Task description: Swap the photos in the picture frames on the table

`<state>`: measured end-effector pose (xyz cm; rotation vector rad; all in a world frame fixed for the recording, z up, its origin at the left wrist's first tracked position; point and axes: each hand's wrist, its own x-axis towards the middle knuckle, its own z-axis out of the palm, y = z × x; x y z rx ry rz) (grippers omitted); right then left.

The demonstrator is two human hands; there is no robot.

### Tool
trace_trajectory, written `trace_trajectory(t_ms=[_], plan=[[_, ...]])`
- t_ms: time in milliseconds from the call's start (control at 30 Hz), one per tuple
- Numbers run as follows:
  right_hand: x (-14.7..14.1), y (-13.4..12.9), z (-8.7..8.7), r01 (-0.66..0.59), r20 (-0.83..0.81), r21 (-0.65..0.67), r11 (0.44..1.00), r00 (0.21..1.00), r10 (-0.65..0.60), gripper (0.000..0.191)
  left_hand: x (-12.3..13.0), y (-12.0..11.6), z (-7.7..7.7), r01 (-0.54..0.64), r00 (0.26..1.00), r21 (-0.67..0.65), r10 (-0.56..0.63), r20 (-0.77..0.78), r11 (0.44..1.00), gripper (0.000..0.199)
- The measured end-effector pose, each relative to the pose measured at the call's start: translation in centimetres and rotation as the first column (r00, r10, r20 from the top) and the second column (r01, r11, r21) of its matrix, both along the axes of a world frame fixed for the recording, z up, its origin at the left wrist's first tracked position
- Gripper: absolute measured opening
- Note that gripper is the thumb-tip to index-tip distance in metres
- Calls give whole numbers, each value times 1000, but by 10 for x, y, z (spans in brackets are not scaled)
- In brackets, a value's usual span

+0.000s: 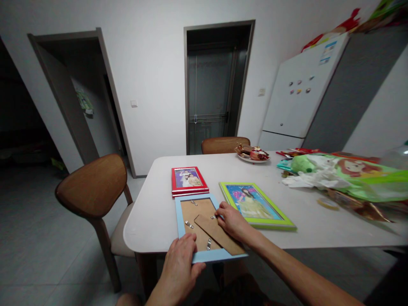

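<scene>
The fridge labels [327,53] are too small for me to read. The blue frame [198,214] lies brown-back-up over the table edge [162,251]; my left hand [181,256] clasps its corner, my right hand [232,222] curls at 1 metal clip [213,217], grip unclear.

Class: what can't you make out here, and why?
In the head view:
Front of the blue frame: turned away, hidden by its own back.
That frame's near left corner: covered by the left grip.
Print on the fridge labels: too small.
Translucent object: cut off by the right edge.
</scene>
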<state>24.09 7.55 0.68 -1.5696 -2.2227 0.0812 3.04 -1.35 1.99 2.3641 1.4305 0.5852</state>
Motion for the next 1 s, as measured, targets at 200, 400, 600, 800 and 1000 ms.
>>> trace_trajectory(t_ms=[200, 400, 600, 800, 1000], plan=[[1, -2, 0, 25, -25, -13, 1000, 999, -25, 17, 0, 0, -1, -16, 1000, 9, 16, -8, 1000, 41], [-1, -3, 1, 34, -16, 9, 999, 999, -34, 16, -1, 1, -1, -11, 1000, 7, 11, -4, 1000, 45], [1, -16, 3, 1, -11, 95, 995, 1000, 0, 21, -3, 1, -2, 11, 1000, 11, -11, 14, 1000, 34], [-19, -55, 14, -355, -24, 60, 933, 934, 357, 20, -6, 2, -7, 24, 999, 33, -25, 35, 999, 39], [-24, -73, 24, -432, 2, -5, 902, 902, 433, 19, -5, 2, -7, 30, 999, 45, -31, 38, 999, 39]])
